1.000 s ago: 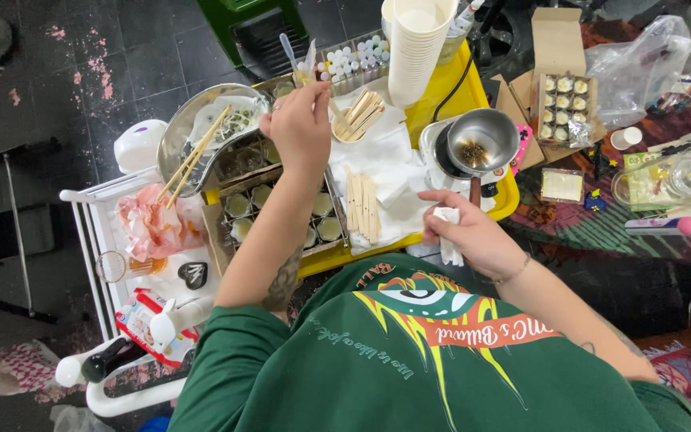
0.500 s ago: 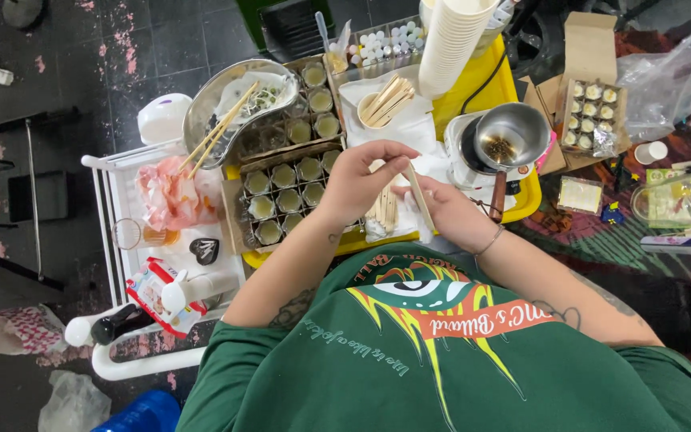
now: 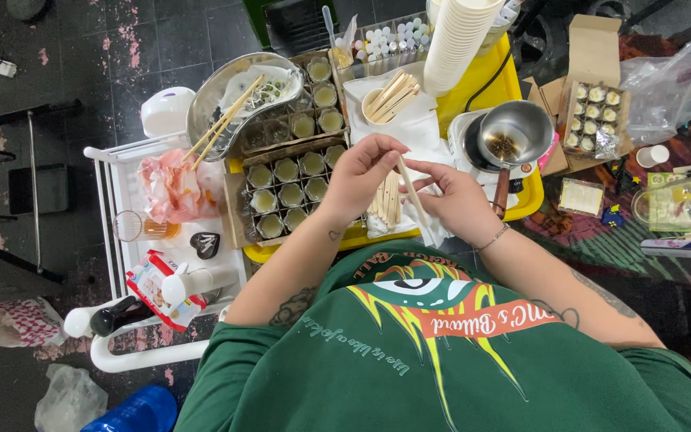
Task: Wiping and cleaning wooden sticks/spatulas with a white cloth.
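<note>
Since half a second ago both hands have drawn in to meet over the middle of the yellow tray (image 3: 513, 80), and the stick now stands up between them.

Left hand (image 3: 359, 178): grip narrow, fingertips pinched on the upper end of one wooden stick (image 3: 409, 188). Right hand (image 3: 451, 200): grip closed round the lower part of the same stick, over a white cloth (image 3: 417, 128). The stick slants from upper left to lower right, held at both ends, clear of the bench.

Count: one stick in hand; a small bundle of sticks (image 3: 385, 206) lying flat just under the hands, number not clear; more sticks in a paper cup (image 3: 384, 102). Nine filled glasses in the near box (image 3: 285, 192), three rows of three. One metal pot (image 3: 515, 134) at right. One stack of paper cups (image 3: 459, 36).

Tray crowded to its edges; open room only above the cloth.
</note>
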